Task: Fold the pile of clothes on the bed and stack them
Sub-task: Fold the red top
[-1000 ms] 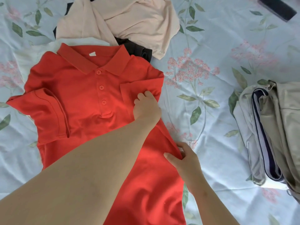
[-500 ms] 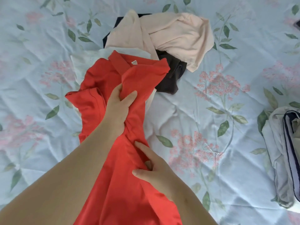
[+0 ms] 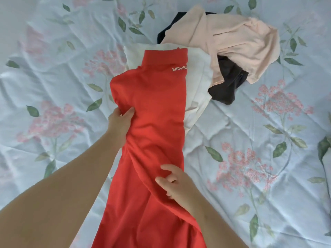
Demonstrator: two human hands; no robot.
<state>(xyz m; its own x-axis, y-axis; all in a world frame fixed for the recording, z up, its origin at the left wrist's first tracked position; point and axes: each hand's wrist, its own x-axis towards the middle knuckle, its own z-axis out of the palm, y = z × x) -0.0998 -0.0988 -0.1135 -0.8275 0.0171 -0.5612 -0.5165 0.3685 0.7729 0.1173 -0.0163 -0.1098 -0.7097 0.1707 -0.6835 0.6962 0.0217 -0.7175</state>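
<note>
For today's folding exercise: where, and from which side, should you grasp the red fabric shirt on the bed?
Probably grip the red fabric shirt by both long edges near its lower end, coming from the person's side: it lies as a narrow strip, collar farthest away, so that end lifts over.

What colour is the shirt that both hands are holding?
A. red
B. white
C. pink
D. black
A: the left hand grips the red shirt at its left edge, and the right hand pinches a fold of it lower down.
</note>
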